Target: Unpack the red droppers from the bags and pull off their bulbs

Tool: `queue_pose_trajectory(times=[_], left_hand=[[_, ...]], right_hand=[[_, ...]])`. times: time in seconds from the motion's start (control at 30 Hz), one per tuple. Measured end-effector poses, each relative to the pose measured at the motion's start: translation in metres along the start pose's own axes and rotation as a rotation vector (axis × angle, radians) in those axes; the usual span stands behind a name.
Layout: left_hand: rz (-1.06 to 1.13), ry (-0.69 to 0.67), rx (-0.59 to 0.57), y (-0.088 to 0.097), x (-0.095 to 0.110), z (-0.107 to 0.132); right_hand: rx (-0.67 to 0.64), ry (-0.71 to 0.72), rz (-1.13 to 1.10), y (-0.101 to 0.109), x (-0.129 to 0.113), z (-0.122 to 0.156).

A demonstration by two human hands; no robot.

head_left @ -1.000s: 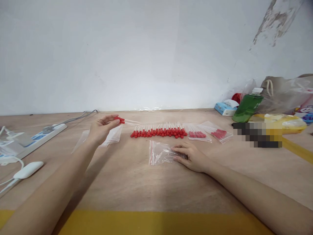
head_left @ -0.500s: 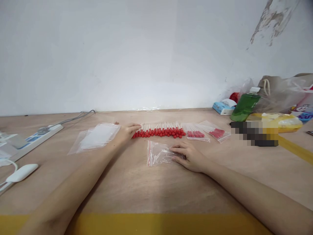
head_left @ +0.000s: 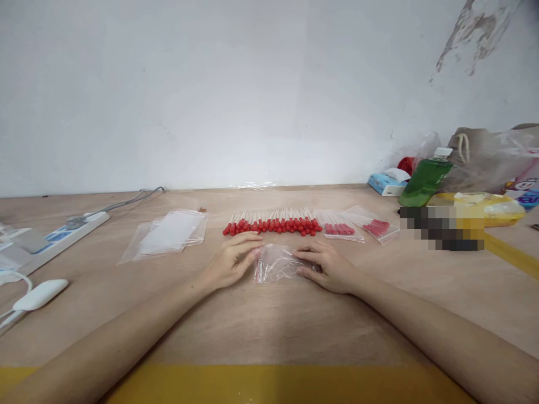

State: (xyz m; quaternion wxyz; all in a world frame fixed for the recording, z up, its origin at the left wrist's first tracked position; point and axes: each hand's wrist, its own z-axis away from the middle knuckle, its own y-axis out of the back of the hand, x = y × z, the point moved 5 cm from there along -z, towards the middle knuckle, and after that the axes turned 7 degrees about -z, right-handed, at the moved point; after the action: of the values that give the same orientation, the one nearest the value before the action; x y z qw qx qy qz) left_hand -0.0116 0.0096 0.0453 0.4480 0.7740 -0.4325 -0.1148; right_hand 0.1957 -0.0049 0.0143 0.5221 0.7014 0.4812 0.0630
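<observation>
A clear zip bag (head_left: 281, 264) with a red strip at its left end lies flat on the table in front of me. My left hand (head_left: 236, 259) is at that left end, thumb touching the edge, fingers stretched out and apart from the thumb. On the bag's right end rests my right hand (head_left: 326, 266), its fingers extended and spread. Just beyond the bag is a row of white sticks with red rounded tips (head_left: 273, 225), tips toward me. To their right, one bag of red-tipped sticks (head_left: 339, 229) lies beside another filled bag (head_left: 377, 226).
A stack of clear bags with white panels (head_left: 168, 233) lies at left. Further left are a power strip (head_left: 80, 235) and a white plug-like device (head_left: 41, 294). At right stand a tissue pack (head_left: 385, 184), a green bottle (head_left: 425, 179) and a yellow package (head_left: 488, 207).
My left hand has come back from the left end of the stick row to the left edge of the zip bag. My right hand has stayed on the bag.
</observation>
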Motion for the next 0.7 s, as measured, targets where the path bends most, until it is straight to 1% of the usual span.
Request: queue_pose_trajectory(times=[0.1,0.17,0.2,0.23,0.27,0.3,0.33,0.4,0.47,0.5,0.53,0.6,0.67,0.7], left_hand=[[-0.022,-0.022,-0.254,-0.015,0.014,0.005],[-0.048,-0.042,-0.436,-0.022,0.015,0.01],[-0.054,-0.052,-0.51,-0.024,0.013,0.013],[-0.053,-0.056,-0.559,-0.025,0.011,0.016],[-0.042,-0.05,-0.584,-0.025,0.009,0.018],[-0.016,-0.025,-0.581,-0.026,0.006,0.019],[0.028,0.018,-0.544,-0.025,0.002,0.018],[0.151,0.152,-0.404,-0.025,-0.007,0.014],[0.255,0.324,-0.251,-0.026,-0.019,0.01],[0.293,0.403,-0.21,-0.027,-0.025,0.01],[0.326,0.466,-0.205,-0.03,-0.03,0.01],[0.378,0.54,-0.277,-0.034,-0.035,0.011],[0.382,0.533,-0.36,-0.033,-0.033,0.013],[0.354,0.508,-0.372,-0.031,-0.032,0.014]], right_hand=[[-0.051,0.005,0.02,-0.001,0.0,-0.001],[-0.094,0.001,0.038,-0.001,0.002,0.0],[-0.117,-0.003,0.044,-0.002,0.003,0.0],[-0.137,-0.008,0.048,-0.002,0.005,0.001],[-0.153,-0.013,0.05,-0.002,0.006,0.002],[-0.164,-0.016,0.05,-0.002,0.007,0.003],[-0.169,-0.017,0.05,-0.003,0.007,0.003],[-0.164,0.001,0.049,-0.004,0.006,0.004],[-0.135,0.039,0.053,-0.004,0.004,0.003],[-0.101,0.054,0.062,-0.002,0.004,0.002],[-0.052,0.059,0.079,0.001,0.005,0.002],[0.092,0.021,0.147,0.013,0.014,0.001],[0.225,-0.069,0.259,0.031,0.029,0.005],[0.26,-0.123,0.325,0.039,0.038,0.008]])
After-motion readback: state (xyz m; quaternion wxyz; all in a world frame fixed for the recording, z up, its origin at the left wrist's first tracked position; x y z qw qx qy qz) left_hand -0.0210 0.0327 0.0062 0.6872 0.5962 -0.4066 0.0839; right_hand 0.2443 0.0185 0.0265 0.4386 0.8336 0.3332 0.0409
